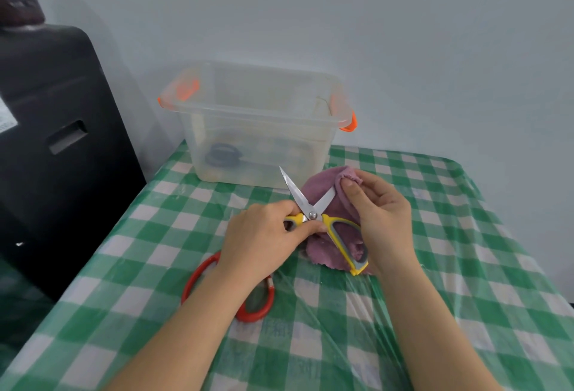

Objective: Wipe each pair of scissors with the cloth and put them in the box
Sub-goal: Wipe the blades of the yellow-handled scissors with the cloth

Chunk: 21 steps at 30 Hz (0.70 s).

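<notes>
Left hand (264,235) holds yellow scissors (313,213), cloth (323,192) probably pinching blade

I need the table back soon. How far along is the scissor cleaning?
Done: one dark-handled pair already lies in the clear box. In hand: the left hand grips the yellow scissors, blades open, while the right hand pinches the purple cloth over one blade. Left: the red scissors wait on the table, partly under the left arm, still to be wiped and boxed.
</notes>
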Available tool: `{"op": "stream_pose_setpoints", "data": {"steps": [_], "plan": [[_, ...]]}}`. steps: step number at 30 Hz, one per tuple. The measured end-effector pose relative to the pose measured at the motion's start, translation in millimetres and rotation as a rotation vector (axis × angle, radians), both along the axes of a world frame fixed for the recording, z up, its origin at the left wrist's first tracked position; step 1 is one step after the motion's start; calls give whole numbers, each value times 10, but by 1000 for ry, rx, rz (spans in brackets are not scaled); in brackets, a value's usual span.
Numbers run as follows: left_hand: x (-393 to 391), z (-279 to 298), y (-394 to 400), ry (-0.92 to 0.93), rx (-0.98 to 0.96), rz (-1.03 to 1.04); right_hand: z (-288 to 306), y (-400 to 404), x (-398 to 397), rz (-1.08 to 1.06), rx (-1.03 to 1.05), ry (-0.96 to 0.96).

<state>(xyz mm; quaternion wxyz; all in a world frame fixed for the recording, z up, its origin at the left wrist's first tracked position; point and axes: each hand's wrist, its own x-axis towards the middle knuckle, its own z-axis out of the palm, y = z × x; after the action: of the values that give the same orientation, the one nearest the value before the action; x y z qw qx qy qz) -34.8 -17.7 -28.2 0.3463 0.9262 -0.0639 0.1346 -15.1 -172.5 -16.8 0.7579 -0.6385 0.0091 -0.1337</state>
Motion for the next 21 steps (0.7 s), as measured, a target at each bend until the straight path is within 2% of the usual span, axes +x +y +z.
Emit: {"op": "stream_pose_setpoints", "data": {"steps": [12,21], "plan": [[-29,38,2,14,74,-45,-45,-3,24,-76,-109,-19],[-1,-4,23,-9,-20,-24,4,-36,1,5,-113,-63]]}}
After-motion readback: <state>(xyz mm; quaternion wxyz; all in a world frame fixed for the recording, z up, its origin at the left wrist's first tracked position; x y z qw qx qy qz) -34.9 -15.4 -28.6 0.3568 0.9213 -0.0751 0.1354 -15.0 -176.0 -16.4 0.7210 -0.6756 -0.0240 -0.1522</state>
